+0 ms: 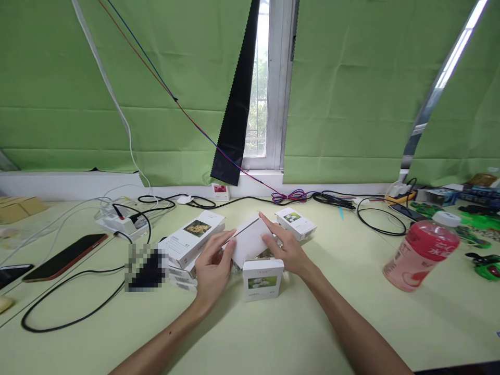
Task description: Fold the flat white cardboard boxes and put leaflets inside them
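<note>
Between my two hands a small white box (252,239) is held tilted above the table. My left hand (214,263) grips its left side with thumb and fingers, and my right hand (288,247) grips its right side. Just in front of it stands another white box (262,281) with a picture of white flowers. Left of my left hand lies a stack of white boxes, the top box (193,237) showing a yellow flower picture. Behind my right hand rests a white flower-picture box (296,223). What lies beneath the held box is mostly hidden.
A pink bottle (422,252) with a white cap stands on the right. A power strip (123,221), a phone (65,256) and looping black cables (74,273) lie on the left. More cable coils (332,199) run along the back wall. Green parts (486,268) sit far right.
</note>
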`<state>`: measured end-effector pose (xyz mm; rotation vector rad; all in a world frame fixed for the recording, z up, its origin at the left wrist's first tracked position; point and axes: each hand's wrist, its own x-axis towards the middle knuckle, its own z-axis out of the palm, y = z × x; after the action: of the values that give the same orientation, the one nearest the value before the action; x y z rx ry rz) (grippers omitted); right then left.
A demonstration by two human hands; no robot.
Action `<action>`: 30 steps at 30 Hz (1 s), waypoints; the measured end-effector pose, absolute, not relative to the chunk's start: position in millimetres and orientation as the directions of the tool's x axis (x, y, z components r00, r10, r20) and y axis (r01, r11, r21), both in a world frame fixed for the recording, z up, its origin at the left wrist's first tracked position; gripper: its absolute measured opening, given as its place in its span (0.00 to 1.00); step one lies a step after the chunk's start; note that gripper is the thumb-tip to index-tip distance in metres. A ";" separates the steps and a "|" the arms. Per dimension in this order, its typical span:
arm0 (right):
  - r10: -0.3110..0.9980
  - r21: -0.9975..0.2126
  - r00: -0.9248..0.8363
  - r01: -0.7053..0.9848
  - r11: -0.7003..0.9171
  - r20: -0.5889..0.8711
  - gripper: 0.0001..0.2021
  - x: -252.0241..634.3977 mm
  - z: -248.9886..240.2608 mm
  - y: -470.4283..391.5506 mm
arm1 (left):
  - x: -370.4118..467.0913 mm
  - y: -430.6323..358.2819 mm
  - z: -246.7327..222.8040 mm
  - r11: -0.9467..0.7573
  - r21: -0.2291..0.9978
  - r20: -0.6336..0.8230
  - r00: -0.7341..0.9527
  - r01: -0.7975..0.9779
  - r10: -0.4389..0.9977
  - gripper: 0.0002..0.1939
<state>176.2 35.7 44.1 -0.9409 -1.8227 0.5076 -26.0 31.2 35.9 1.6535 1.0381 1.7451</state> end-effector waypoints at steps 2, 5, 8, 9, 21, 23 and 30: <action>0.785 -0.694 -0.213 0.373 0.616 0.582 0.27 176.2 44.0 35.6 | -25.7 30.5 36.5 -0.574 0.808 0.588 -0.120 0.136 0.800 0.13; 0.780 -0.696 -0.211 0.357 0.623 0.589 0.27 176.2 43.6 35.7 | -25.7 30.3 36.7 -0.580 0.802 0.596 -0.116 0.144 0.795 0.13; 0.772 -0.696 -0.212 0.339 0.633 0.600 0.27 176.1 42.7 36.5 | -26.2 31.0 36.2 -0.591 0.792 0.608 -0.110 0.153 0.787 0.13; 0.770 -0.695 -0.211 0.337 0.635 0.602 0.27 176.1 42.4 36.8 | -26.3 31.1 36.0 -0.593 0.790 0.610 -0.110 0.156 0.785 0.13; 0.781 -0.704 -0.181 0.347 0.619 0.598 0.27 175.6 42.8 35.6 | -26.1 30.4 36.2 -0.608 0.779 0.625 -0.110 0.155 0.773 0.11; 0.781 -0.704 -0.178 0.349 0.618 0.598 0.26 175.4 42.8 35.6 | -26.0 30.3 36.4 -0.612 0.773 0.631 -0.112 0.166 0.767 0.11; 0.775 -0.695 -0.173 0.357 0.625 0.608 0.26 175.1 42.4 36.4 | -25.7 30.2 34.9 -0.613 0.771 0.634 -0.117 0.171 0.765 0.12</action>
<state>175.1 36.4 42.4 -0.9197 -1.7730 0.4856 -25.7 30.2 34.9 1.7160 1.0319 1.7784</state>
